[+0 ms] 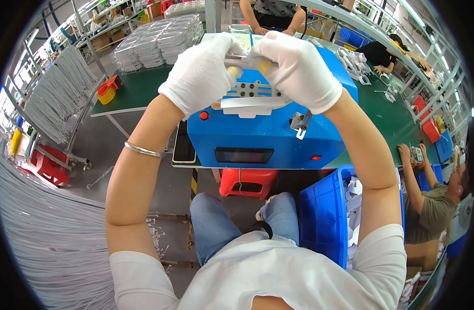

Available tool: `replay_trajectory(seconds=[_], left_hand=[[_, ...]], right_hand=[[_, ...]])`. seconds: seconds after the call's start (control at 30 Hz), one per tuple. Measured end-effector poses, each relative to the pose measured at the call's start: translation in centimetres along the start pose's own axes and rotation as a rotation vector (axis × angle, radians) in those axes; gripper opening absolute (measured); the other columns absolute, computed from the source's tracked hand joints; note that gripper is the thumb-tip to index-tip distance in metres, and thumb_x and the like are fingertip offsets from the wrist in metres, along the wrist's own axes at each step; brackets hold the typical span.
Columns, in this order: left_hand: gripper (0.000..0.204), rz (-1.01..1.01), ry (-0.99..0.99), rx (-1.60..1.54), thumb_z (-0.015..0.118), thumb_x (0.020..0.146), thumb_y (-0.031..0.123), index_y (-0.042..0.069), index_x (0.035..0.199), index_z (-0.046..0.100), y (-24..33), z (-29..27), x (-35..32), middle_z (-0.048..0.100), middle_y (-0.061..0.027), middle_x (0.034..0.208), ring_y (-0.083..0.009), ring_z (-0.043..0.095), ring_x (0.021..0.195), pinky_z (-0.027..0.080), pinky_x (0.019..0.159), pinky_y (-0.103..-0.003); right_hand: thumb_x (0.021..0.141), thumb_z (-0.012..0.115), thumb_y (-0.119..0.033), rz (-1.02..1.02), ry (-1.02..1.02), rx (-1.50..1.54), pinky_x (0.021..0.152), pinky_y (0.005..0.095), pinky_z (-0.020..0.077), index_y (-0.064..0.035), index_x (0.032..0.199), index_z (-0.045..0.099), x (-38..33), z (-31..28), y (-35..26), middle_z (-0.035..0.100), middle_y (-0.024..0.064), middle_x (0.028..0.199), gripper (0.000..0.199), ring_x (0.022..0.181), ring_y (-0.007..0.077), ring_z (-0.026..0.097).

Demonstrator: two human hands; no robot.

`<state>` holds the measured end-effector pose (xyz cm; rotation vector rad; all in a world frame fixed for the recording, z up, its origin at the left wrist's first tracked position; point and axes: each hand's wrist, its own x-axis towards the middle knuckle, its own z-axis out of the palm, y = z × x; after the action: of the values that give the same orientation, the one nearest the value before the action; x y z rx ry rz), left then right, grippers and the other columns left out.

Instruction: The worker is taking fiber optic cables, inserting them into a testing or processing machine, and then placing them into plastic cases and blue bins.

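Note:
Both my hands wear white gloves and are raised over a blue benchtop machine (278, 137). My left hand (203, 72) is closed, its thumb and fingers pinched together near the machine's far side. Close beside it, my right hand (297, 70) is closed the same way. A pale, thin piece (243, 60) shows between the two hands, but the gloves hide most of it and I cannot tell its kind. Just below the fingers is a metal fixture (250, 89) with black screws, and a white flat part (252, 106) sits in front of it.
Stacked clear trays (162, 41) and an orange-yellow tape dispenser (109, 89) stand on the green bench at left. A phone (184, 147) lies beside the machine. A blue bin (319, 217) of white scraps is by my right leg. Pale cables (51, 232) hang at left. Co-workers sit across and right.

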<state>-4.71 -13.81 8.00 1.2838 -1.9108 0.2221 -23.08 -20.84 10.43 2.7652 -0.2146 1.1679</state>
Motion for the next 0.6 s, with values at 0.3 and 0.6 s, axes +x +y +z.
replay_trajectory(seconds=[0.3,0.6], left_hand=[[0.012,-0.136,-0.088,-0.075,0.062,0.08,0.006,0.003,0.091,0.06,1.0,-0.8,0.2,0.063,-0.016,0.08,-0.0247,0.065,0.057,0.053,0.055,-0.033],[0.019,0.198,0.589,0.287,0.068,0.074,0.009,0.007,0.091,0.062,-0.2,0.5,-2.3,0.062,-0.0113,0.083,-0.0294,0.06,0.075,0.049,0.066,-0.037]], right_hand=[[0.084,0.059,-0.008,0.121,-0.075,0.187,0.06,0.0275,0.0478,-0.0059,0.091,0.06,0.6,0.0,0.4,0.059,0.0049,0.078,0.008,0.068,0.0135,0.06],[0.089,0.062,-0.028,0.532,-0.242,0.494,0.059,0.0211,0.0453,-0.0056,0.082,0.056,0.3,0.8,0.8,0.058,0.0008,0.073,0.024,0.061,0.0075,0.056]])
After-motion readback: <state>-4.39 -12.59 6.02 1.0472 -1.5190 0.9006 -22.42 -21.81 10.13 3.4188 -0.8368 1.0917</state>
